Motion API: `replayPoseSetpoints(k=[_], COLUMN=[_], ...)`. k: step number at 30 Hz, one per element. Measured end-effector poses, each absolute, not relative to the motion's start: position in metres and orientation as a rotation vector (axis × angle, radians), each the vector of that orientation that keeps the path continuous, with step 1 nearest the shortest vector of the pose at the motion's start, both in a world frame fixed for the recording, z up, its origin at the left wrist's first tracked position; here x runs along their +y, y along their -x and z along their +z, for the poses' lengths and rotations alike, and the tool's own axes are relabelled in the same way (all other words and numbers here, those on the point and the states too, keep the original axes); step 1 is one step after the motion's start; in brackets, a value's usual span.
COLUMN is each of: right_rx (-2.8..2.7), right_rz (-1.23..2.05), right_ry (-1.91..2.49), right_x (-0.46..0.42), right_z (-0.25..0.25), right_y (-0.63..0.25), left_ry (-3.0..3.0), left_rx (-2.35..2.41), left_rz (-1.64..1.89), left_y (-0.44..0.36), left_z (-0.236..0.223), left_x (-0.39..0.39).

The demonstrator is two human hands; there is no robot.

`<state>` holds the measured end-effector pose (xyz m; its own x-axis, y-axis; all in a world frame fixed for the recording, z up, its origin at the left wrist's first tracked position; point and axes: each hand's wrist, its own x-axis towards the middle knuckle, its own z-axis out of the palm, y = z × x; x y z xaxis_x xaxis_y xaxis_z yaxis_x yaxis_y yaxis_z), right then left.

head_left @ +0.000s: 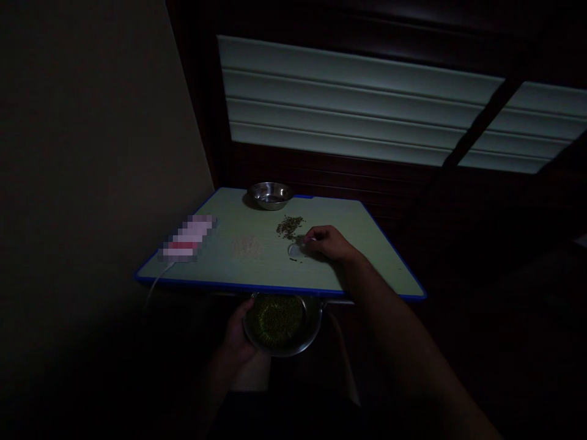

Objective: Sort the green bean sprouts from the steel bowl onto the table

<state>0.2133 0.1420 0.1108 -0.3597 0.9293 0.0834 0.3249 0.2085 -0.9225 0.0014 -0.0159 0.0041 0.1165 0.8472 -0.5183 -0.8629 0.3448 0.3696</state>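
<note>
Below the table's front edge, my left hand [239, 327] grips the rim of a metal bowl [314, 330]. Small green beans or seeds [277, 318] lie inside that bowl. Over the tabletop, my right hand [328, 241] has its fingers closed on a small clear, rounded, scoop-like piece [296, 249]; dim light hides its exact kind. Just beyond it is a loose pile of brownish-green grains [290, 227], with a few stray ones nearer the edge. Left of the hand, a patch of pale grains [246, 247] is spread thinly on the table.
The pale, blue-edged table [367, 269] stands by a dark slatted door [339, 91]. A second metal bowl [270, 197] sits at the back. On the left lies a blurred-out device [189, 238] with a white cable [156, 284] hanging over the edge.
</note>
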Motion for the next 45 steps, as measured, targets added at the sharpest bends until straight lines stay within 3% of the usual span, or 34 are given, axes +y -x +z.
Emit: replayPoseSetpoints(k=[6, 24, 45], right_rx=[-1.803, -1.939, -2.113], right_rz=[0.985, 1.416, 1.477], right_ry=[1.176, 1.126, 1.053], right_x=[0.149, 0.121, 0.093], right_z=[0.103, 0.119, 0.126], right_y=[-0.212, -0.2, -0.191], left_ry=[0.015, 0.014, -0.033], left_rx=[0.748, 0.764, 0.723], left_rz=[1.269, 1.259, 1.242], left_y=[-0.002, -0.002, -0.005], left_z=[0.003, 0.001, 0.003], left_x=[-0.017, -0.017, -0.016])
